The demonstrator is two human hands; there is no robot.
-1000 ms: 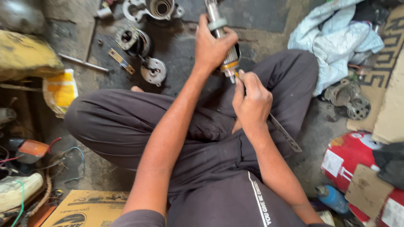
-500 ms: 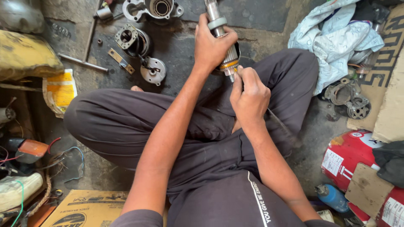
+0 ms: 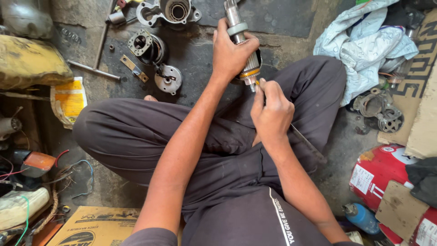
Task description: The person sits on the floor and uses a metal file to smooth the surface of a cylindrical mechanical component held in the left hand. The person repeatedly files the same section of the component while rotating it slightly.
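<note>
Armature point(image 3: 241, 50): held upright over the lap, above the dark trouser knee, its shaft end pointing away; it is best kept steady and not let roll.
Left hand point(image 3: 232, 54): fingers are clenched around the armature's body; a firm, unshifting grip is advised.
Right hand point(image 3: 272, 111): fingers are pinched on a thin metal tool point(image 3: 306, 142), whose tip is set at the armature's lower end; short, light strokes are judged safest.
End cap point(image 3: 168, 78): left on the floor, well apart.
</note>
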